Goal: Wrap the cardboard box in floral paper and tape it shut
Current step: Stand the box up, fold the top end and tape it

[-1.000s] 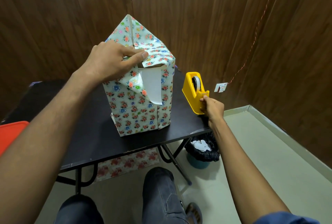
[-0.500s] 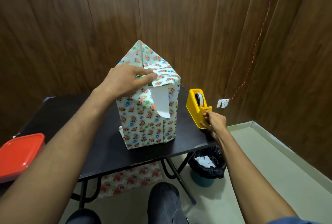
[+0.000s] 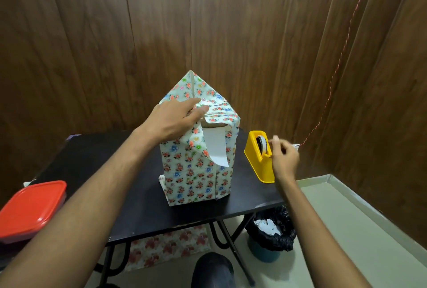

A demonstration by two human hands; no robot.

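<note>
- The black folding table [image 3: 97, 172] is the biggest thing we've got here, pushed up against wood-panel walls.
- Our cardboard box [image 3: 196, 172] stands upright in the middle of that table, covered in floral paper [image 3: 184, 179]. The top isn't closed: one pointed flap sticks up at the back, another hangs down the front with its white underside showing, and a sliver of brown cardboard peeks out under the fold.
- A red-lidded plastic container [image 3: 30, 207] sits at the table's left edge, well apart from the box.
- A spare sheet of floral paper lies on the floor under the table.
- A bin with a black liner [image 3: 272, 234] sits on the floor by the table's right corner, crumpled paper inside.
- Our left hand [image 3: 171, 121] lies across the box top, fingers together and fairly straight, pressing the folded paper down.
- The yellow tape dispenser [image 3: 257, 160] sits just right of the box, near the table's edge.
- Our right hand [image 3: 284, 160] is at the dispenser's cutter end, fingers curled, thumb and forefinger pinched together. It's blurry, so we can't tell if there's tape between them.
</note>
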